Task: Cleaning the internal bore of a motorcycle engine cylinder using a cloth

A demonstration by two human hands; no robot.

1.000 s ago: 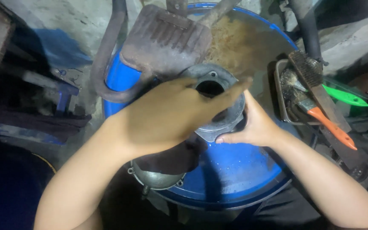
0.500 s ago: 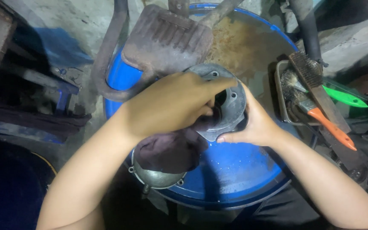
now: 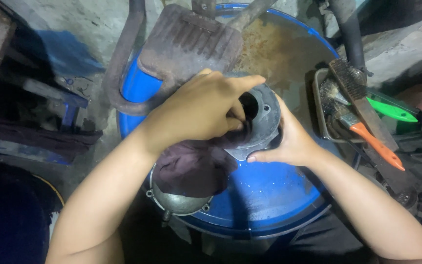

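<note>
My right hand [image 3: 289,142] grips a grey round metal engine part [image 3: 264,120] with a central bore, holding it tilted over a blue drum lid [image 3: 269,195]. My left hand [image 3: 201,110] lies across the part's face, fingers pinched on a dark purple cloth [image 3: 194,166] pressed against the part by the bore. The rest of the cloth hangs down over a rounded grey metal cover [image 3: 179,203] at the drum's near-left rim.
A rusty ribbed metal block [image 3: 191,41] on a bent pipe [image 3: 123,63] rests at the drum's far side. To the right, a tray [image 3: 318,112] holds a wire brush [image 3: 362,98], an orange-handled brush [image 3: 372,142] and a green-handled tool [image 3: 391,110].
My left hand has curled from a flat spread over the part into a pinch on the cloth beside the bore. The right hand and the part stay where they were.
</note>
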